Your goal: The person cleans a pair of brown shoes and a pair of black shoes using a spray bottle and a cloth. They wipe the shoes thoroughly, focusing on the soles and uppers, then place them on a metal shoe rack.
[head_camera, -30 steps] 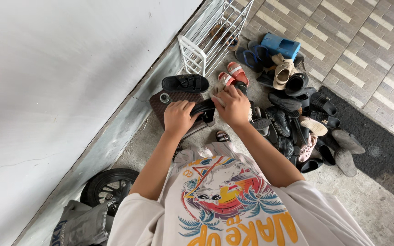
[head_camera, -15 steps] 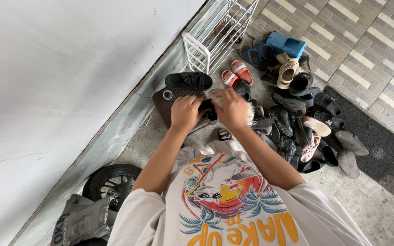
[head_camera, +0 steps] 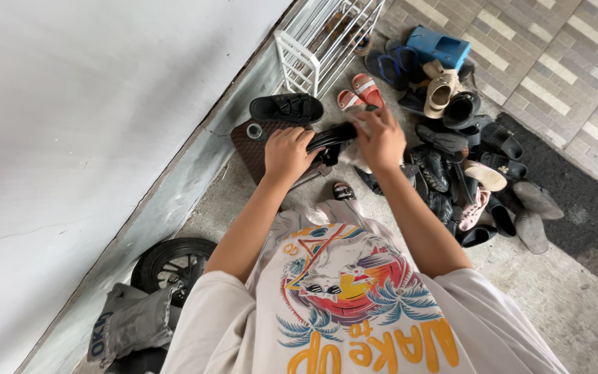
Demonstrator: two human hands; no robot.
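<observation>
While your left hand (head_camera: 286,154) grips the black rubber sandal (head_camera: 331,135) above the concrete floor (head_camera: 562,305), your right hand (head_camera: 381,138) presses a pale cloth (head_camera: 356,156) against it; you seem mid-wipe. Next, turn the sandal steadily without loosening either grasp.

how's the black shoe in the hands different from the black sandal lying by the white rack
The black shoe is gripped by the left hand and touched by the right hand, while the black sandal lies untouched on the floor. The shoe shows as a narrow curved edge, mostly hidden by the hands; the sandal lies flat, its whole top showing. Both are black and sit near the white rack.
</observation>
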